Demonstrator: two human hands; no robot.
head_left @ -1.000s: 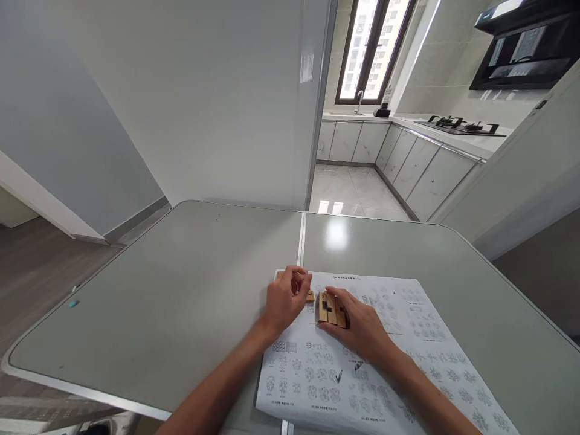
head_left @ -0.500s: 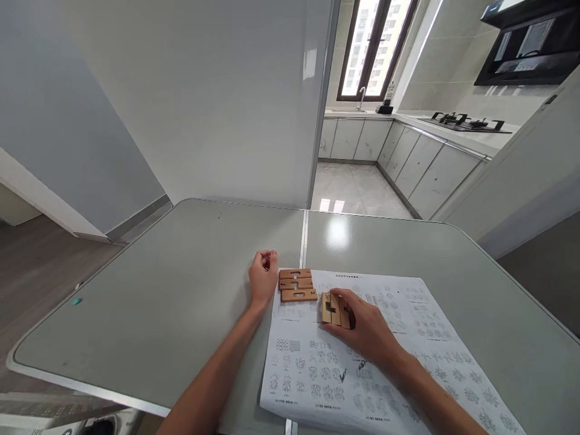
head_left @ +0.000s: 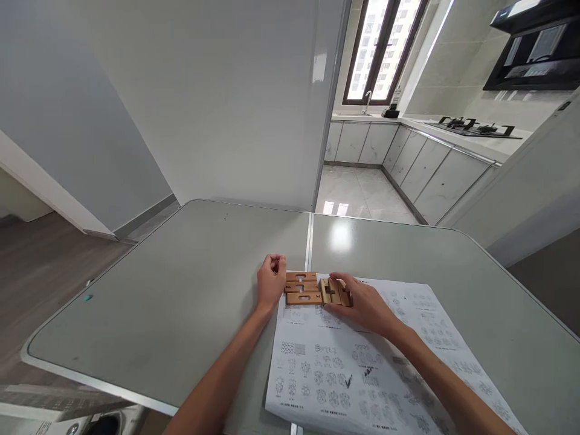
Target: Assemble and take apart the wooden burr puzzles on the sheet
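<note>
Three flat brown wooden slats (head_left: 302, 288) with slots and dark number marks lie stacked side by side at the top left of the printed sheet (head_left: 312, 362). My left hand (head_left: 270, 279) rests at their left ends, its fingers curled closed; whether anything is inside them is hidden. My right hand (head_left: 362, 305) grips a row of lighter notched wooden blocks (head_left: 329, 291) between thumb and fingers. This row stands against or very near the right ends of the slats. Part of the held row is covered by my fingers.
The sheet, printed with many small diagrams, lies on a grey-green table (head_left: 181, 290) with a metal seam (head_left: 310, 241) down its middle. A small green piece (head_left: 87, 297) lies near the left edge. A kitchen counter (head_left: 421, 133) stands beyond the doorway.
My right hand has moved the held blocks up and left to the right ends of the slats. The left hand stays by the slats. The view has shifted slightly.
</note>
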